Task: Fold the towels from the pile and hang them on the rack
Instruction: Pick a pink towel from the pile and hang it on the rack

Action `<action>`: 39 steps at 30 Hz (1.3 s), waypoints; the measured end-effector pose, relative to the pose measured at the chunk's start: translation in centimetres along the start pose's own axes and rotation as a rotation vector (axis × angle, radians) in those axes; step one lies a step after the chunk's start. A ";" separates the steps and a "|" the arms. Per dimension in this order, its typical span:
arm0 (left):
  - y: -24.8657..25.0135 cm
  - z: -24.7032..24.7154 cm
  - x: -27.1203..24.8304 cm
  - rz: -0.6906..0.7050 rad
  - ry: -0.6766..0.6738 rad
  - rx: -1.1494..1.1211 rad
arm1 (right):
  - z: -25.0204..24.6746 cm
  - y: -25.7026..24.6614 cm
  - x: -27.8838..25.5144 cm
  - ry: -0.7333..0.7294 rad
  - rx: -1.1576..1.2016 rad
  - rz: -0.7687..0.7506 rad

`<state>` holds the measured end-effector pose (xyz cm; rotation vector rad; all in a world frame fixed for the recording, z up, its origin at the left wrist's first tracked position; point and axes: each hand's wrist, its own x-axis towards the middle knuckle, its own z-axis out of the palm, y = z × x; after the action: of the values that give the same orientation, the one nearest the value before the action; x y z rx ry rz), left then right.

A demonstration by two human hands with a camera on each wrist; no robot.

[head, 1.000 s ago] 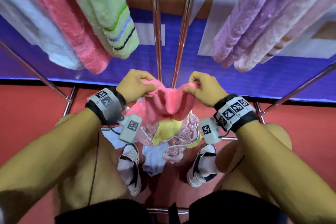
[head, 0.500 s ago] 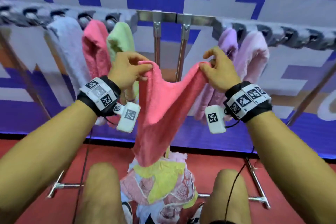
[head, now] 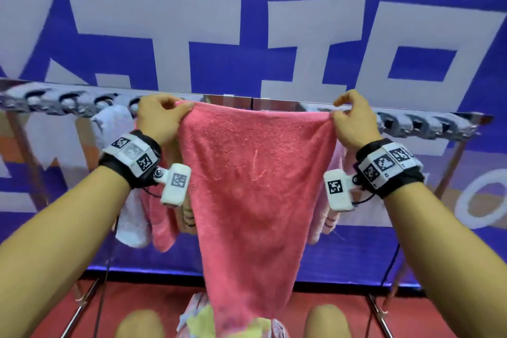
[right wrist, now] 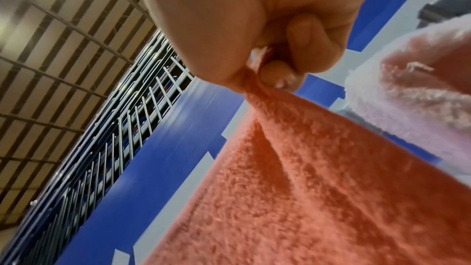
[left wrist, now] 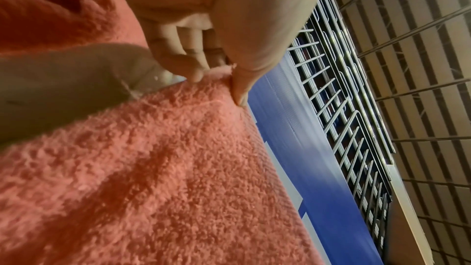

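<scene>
A pink towel (head: 255, 186) hangs spread out in front of me, its top edge level with the metal rack bar (head: 277, 104). My left hand (head: 162, 115) pinches its top left corner, thumb against fingers (left wrist: 193, 67). My right hand (head: 348, 118) pinches the top right corner (right wrist: 257, 80). The towel (left wrist: 153, 168) hangs down to the pile of mixed towels (head: 203, 321) on the floor between my knees. The towel (right wrist: 305, 188) is stretched taut between both hands.
Behind the held towel, a white towel (head: 131, 217) and a pink towel (head: 162, 225) hang at the left of the rack, and pale pink towels (head: 326, 217) at the right. A row of clips (head: 68, 101) runs along the bar. A blue-and-white banner (head: 247, 35) stands behind.
Both hands lifted the pink towel from the floor pile up to the rack bar and moved apart, spreading it flat. The head view tilted upward.
</scene>
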<state>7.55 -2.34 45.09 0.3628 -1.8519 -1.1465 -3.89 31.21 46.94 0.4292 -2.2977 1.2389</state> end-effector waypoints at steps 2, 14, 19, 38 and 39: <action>0.5 0.2 0.0 -0.009 0.008 -0.006 | -0.3 -0.7 0.2 -0.059 0.086 0.075; 5.1 3.6 -2.5 -0.112 -0.391 -0.284 | 0.8 -6.3 -1.8 -0.603 0.615 0.233; 5.3 4.8 -3.6 -0.205 -0.656 -0.407 | 2.6 -6.4 -2.7 -0.737 0.467 0.004; 3.2 5.5 -6.7 -0.138 -0.543 -0.480 | 5.9 -6.4 -3.9 -0.714 0.318 -0.174; 3.0 5.5 -6.7 -0.137 -0.539 -0.486 | 5.9 -6.3 -3.9 -0.722 0.332 -0.159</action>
<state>7.40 6.64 43.04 -0.1163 -1.9220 -1.8719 0.84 23.02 46.37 1.3364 -2.5313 1.5660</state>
